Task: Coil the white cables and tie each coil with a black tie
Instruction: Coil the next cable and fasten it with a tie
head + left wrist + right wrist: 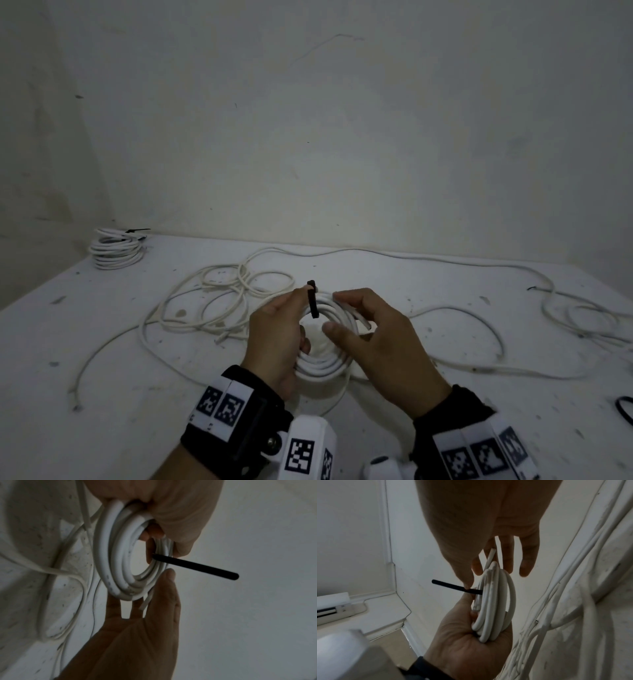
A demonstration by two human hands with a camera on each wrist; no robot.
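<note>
Head view: a white coil (325, 346) is held above the tabletop (102, 342) by the left hand (274, 339), whose grip is curled round the turns while a black tie (312, 299) is pinned against the coil's far side; the tie is seen standing upright, one end poking above the fingers. The right hand (383, 342) is kept at the coil's other side with its grip spread and relaxed, the fingertips just touching the turns, nothing pinched. For a good tie, it is judged that the free end should be taken by the right hand, passed through the coil's centre and drawn snug round every turn, the loose cable tip (145, 603) being tucked in first. A finished coil (114, 248) is seen at the far left corner, and loose cables (219, 298) lie spread behind
</note>
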